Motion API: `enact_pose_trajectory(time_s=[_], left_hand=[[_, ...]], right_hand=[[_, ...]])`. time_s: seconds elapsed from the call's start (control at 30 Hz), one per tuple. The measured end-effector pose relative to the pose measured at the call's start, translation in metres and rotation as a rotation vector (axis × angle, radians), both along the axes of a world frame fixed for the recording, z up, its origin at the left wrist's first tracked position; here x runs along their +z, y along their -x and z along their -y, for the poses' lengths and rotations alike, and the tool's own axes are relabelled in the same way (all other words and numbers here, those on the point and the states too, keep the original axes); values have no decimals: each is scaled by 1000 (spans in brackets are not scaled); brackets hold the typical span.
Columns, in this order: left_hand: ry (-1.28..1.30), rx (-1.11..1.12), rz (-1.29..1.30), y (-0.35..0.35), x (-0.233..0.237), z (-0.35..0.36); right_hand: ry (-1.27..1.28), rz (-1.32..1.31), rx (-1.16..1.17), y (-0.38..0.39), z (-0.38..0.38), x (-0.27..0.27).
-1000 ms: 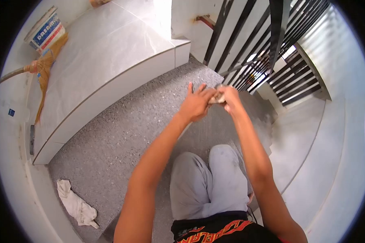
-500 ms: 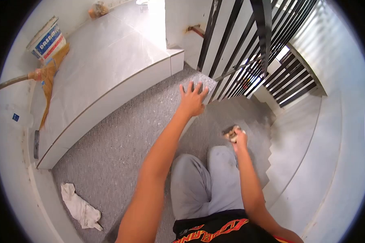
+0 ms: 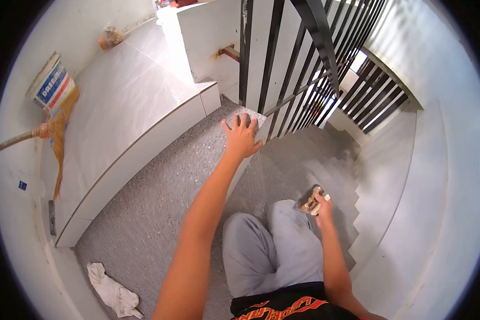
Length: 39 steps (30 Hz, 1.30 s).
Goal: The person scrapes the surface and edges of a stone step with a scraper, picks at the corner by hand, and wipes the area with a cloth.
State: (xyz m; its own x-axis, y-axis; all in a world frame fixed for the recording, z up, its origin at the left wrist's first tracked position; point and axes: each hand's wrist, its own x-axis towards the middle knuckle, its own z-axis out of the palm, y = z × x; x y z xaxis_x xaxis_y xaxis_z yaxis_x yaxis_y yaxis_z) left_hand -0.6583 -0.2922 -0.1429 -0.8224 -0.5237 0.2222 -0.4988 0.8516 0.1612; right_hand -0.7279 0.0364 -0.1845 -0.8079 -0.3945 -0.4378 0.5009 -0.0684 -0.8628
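Note:
My left hand (image 3: 242, 137) rests with its fingers spread on the speckled grey step (image 3: 181, 165), near its corner by the black railing. Nothing is held in it. In my right hand (image 3: 324, 209), beside my right knee, is a small flat tool (image 3: 310, 200) with a thin blade-like edge and a stained, pale-and-brown body. The fingers are wrapped round its near end. Lower grey stairs (image 3: 282, 165) lie beneath and beyond the tool.
A black metal railing (image 3: 272, 58) runs down beside the stairs. On the tiled ledge (image 3: 128, 101) stand a white bucket (image 3: 53, 85) and a broom (image 3: 58, 130). A clear bag (image 3: 111, 38) lies further back. A white cloth (image 3: 112, 290) is at the lower left.
The view has shifted, so the ledge and railing sit further left. My right hand and its tool are lower in the view, the tool now sharper. My left hand remains on the step's corner.

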Motion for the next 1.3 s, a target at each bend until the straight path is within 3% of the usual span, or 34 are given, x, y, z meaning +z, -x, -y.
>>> enact_pose_trajectory(time_s=[0.13,0.23,0.3,0.33,0.4,0.43,0.57,0.73,0.87,1.3], left_hand=[[21,39,14,3,7,0],[15,142,66,12,7,2],[57,-101,-63,5,-5,13],[63,-106,-67,1,-4,14],[-326,-250,-382,-15,-6,12],[-391,-222,-452,-24,-4,6],[-313,-223,-462,-32,10,-11],[-103,-214,-233,-20,0,-8],[-107,-154,-201,-12,1,-5],[-176,-199,-214,-4,0,4]], right_hand=[[-53,109,-79,-1,-4,-15],[40,72,63,1,20,-11],[98,24,116,8,53,6],[106,-15,126,12,76,20],[182,-110,206,28,120,36],[196,-106,244,34,142,45],[136,-109,349,54,218,54],[7,-68,394,53,257,59],[-94,-168,387,49,263,70],[-180,-127,591,76,273,71]])
